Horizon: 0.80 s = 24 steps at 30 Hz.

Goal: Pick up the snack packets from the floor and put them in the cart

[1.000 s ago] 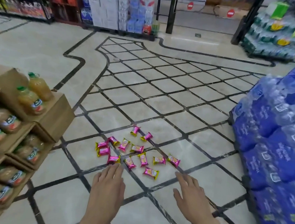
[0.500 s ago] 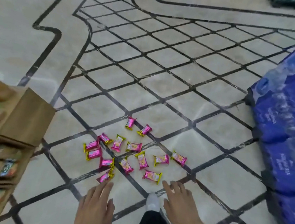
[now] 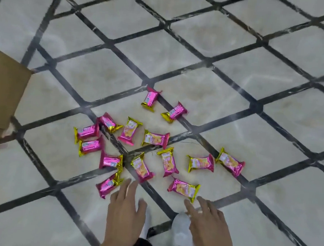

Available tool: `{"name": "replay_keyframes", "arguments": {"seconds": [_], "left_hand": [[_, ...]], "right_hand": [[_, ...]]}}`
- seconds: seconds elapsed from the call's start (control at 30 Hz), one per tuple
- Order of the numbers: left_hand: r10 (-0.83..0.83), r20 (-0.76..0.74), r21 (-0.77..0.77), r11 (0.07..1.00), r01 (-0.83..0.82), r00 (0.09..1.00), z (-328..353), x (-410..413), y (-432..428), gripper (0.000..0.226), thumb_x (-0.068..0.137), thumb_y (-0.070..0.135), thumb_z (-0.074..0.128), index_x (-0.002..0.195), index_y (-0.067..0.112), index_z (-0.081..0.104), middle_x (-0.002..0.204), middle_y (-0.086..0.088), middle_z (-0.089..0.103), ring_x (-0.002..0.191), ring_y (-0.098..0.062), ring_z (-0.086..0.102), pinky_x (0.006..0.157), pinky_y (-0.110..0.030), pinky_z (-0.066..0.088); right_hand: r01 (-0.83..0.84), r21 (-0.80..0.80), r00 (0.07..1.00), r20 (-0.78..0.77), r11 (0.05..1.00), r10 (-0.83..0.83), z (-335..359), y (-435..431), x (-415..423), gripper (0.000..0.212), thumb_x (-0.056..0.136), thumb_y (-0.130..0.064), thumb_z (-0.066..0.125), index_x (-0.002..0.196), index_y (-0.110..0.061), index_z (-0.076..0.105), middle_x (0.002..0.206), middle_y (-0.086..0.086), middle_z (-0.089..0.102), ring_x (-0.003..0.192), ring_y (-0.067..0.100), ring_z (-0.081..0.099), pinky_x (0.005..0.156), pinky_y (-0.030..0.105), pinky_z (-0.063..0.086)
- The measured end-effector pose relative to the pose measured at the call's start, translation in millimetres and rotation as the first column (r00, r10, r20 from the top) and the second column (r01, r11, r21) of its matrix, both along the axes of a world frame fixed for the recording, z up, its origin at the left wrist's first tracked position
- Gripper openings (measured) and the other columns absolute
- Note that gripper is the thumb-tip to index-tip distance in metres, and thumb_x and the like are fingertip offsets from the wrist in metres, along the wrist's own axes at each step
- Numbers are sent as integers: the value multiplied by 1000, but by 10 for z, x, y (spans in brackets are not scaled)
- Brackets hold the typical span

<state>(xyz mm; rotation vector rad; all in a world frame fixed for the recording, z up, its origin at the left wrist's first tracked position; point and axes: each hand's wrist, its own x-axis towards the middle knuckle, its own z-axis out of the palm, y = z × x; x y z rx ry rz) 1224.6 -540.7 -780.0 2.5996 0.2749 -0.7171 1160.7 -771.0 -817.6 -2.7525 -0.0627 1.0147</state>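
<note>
Several pink and gold snack packets [image 3: 154, 139] lie scattered on the pale marble floor [image 3: 236, 113] with its dark diagonal lines. My left hand [image 3: 125, 210] reaches down with straight fingers, its tips just short of the nearest packets [image 3: 108, 185]. My right hand [image 3: 208, 223] is spread open just below another packet [image 3: 184, 189]. Neither hand holds or touches anything. No cart is in view.
A brown cardboard display box [image 3: 1, 91] juts in at the left edge. My white shoes [image 3: 180, 228] stand on the floor below the packets, between my hands.
The view has tilted down and come closer to the floor; the shelves and blue water packs have left the frame. Both hands have moved nearer the packets.
</note>
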Motion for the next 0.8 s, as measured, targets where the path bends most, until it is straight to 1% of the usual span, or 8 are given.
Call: {"name": "replay_keyframes", "arguments": {"seconds": [0.07, 0.2, 0.33, 0.43, 0.5, 0.57, 0.67, 0.8], "left_hand": [[6, 6, 16, 1000, -6, 1000, -547, 98, 64, 48, 102, 33, 50, 148, 20, 44, 159, -2, 36, 142, -28, 35, 114, -42, 30], [-7, 85, 9, 1000, 6, 996, -1588, 273, 210, 42, 102, 33, 52, 141, 17, 48, 151, -7, 40, 129, -35, 48, 99, -44, 42], [134, -29, -18, 991, -135, 991, -2562, 444, 313, 68, 95, 49, 54, 154, 31, 27, 163, -11, 17, 135, -45, 42, 106, -55, 43], [155, -21, 18, 988, -155, 988, -3115, 579, 300, 81, 90, 61, 56, 156, 31, 18, 163, -15, 11, 132, -50, 43, 106, -57, 42], [167, -22, 77, 983, -165, 986, -3358, 639, 236, 88, 89, 69, 54, 157, 31, 13, 163, -13, 8, 135, -51, 38, 102, -57, 43], [168, -36, 160, 974, -160, 985, -3521, 655, 161, 91, 91, 68, 54, 159, 28, 9, 165, -14, 6, 138, -50, 34, 99, -54, 44], [153, -13, 176, 973, -148, 988, -3662, 653, 91, 80, 94, 55, 57, 156, 25, 18, 164, -12, 8, 135, -50, 34, 93, -53, 44], [125, 5, 120, 985, -125, 992, -3654, 667, 108, 63, 92, 28, 62, 146, 21, 30, 160, -12, 14, 124, -51, 44, 81, -50, 45]], "right_hand": [[-33, -13, 999, 16, 999, 34, -553, 47, -59, 94, 40, -26, 92, 128, -29, 59, 122, 12, 63, 103, 37, 65, 67, 48, 57], [10, -17, 999, 49, 1000, -9, -1568, 104, -92, 97, 49, -22, 90, 137, -29, 51, 133, 17, 58, 121, 43, 57, 80, 56, 55], [55, -12, 993, 102, 998, -53, -2397, 53, -42, 95, 63, -35, 82, 149, -35, 41, 151, 16, 45, 140, 40, 40, 101, 57, 46], [54, -21, 989, 135, 998, -51, -2869, 66, -10, 105, 62, -36, 83, 154, -37, 32, 152, 17, 43, 141, 41, 36, 107, 57, 41], [27, -36, 987, 162, 999, -20, -3080, 102, -1, 108, 62, -30, 83, 156, -37, 30, 148, 17, 46, 137, 41, 39, 107, 58, 40], [-1, -46, 978, 207, 999, 10, -3222, 112, -8, 107, 64, -18, 81, 156, -35, 29, 141, 18, 50, 129, 41, 46, 102, 56, 43], [30, -34, 966, 257, 999, -20, -3312, 141, -20, 108, 69, -6, 75, 158, -36, 21, 132, 17, 55, 111, 38, 55, 92, 50, 49], [7, -50, 971, 238, 999, 5, -3270, 179, -23, 102, 75, -8, 72, 158, -37, 21, 126, 15, 54, 99, 35, 55, 78, 45, 50]]}}
